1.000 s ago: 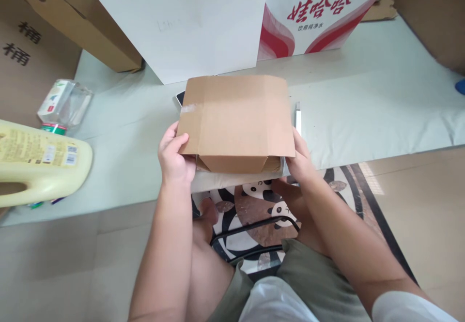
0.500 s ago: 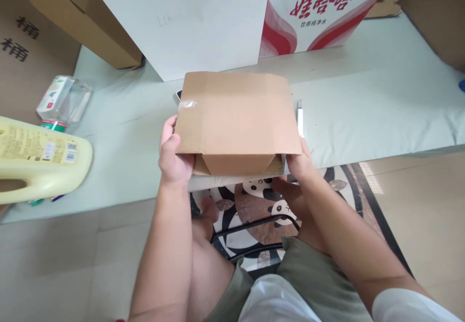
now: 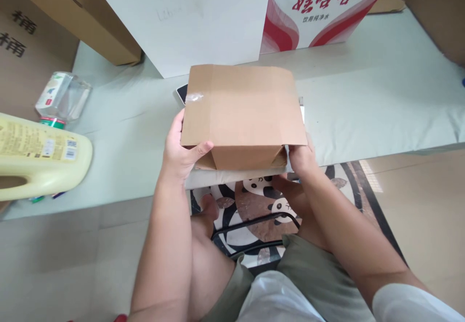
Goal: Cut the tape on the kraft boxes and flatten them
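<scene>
A brown cardboard box (image 3: 243, 106) is at the front edge of the covered table, with a strip of clear tape at its upper left. My left hand (image 3: 181, 147) grips its left side, the thumb lying across the near left corner and the other fingers partly hidden along the side. My right hand (image 3: 302, 157) is closed on the near right corner, its fingers mostly hidden by the box. Just behind the left side, a dark flat object with a white rim (image 3: 180, 93) sticks out. A white tool (image 3: 302, 109), mostly covered, shows beside the right edge.
A big white carton (image 3: 189, 17) and a red-and-white carton (image 3: 323, 17) stand behind. To the left lie a clear plastic bottle (image 3: 65, 97) and a pale yellow jug (image 3: 47, 162). Brown cartons (image 3: 36, 46) fill the far left. A panda-patterned mat (image 3: 254, 215) lies on the floor.
The box has shifted slightly right and away from me, covering more of the white tool and showing more of the dark object. My left thumb has moved onto the near corner.
</scene>
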Motion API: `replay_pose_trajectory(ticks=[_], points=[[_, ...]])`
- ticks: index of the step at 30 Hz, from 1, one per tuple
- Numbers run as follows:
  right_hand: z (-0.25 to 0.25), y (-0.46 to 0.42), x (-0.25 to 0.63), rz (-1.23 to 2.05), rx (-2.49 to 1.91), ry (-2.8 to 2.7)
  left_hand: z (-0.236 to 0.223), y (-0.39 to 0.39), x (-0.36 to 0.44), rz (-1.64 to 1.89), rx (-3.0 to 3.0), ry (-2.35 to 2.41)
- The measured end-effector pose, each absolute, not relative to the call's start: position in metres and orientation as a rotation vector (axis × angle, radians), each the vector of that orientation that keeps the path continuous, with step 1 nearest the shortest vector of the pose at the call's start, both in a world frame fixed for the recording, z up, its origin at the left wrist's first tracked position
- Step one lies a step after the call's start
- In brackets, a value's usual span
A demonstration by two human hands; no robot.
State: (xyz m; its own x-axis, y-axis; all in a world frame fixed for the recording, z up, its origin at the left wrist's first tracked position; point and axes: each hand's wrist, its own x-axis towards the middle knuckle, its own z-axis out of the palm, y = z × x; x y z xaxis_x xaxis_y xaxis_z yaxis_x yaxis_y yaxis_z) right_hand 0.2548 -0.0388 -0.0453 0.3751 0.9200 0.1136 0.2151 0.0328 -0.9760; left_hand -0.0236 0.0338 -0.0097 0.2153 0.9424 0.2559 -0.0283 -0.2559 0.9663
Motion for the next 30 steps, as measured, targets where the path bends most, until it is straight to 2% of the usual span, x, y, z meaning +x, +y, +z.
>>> replay_pose_trajectory(ticks=[10, 18, 24, 30], points=[[-0.027, -0.041, 0.250, 0.880, -1.394, -0.902, -0.010, 0.035, -0.023, 1.326, 1.377, 1.069], [-0.041, -0.045, 0.255, 0.891, -1.223, -1.010, -0.010, 0.040, -0.021, 1.422, 1.247, 1.203], [-0.043, -0.054, 0.251, 0.876, -1.255, -1.080, -0.007, 0.039, -0.018, 1.428, 1.226, 1.220], [-0.030, -0.047, 0.244, 0.863, -1.287, -0.738, 0.003, 0.039, -0.019, 1.402, 1.037, 1.106]])
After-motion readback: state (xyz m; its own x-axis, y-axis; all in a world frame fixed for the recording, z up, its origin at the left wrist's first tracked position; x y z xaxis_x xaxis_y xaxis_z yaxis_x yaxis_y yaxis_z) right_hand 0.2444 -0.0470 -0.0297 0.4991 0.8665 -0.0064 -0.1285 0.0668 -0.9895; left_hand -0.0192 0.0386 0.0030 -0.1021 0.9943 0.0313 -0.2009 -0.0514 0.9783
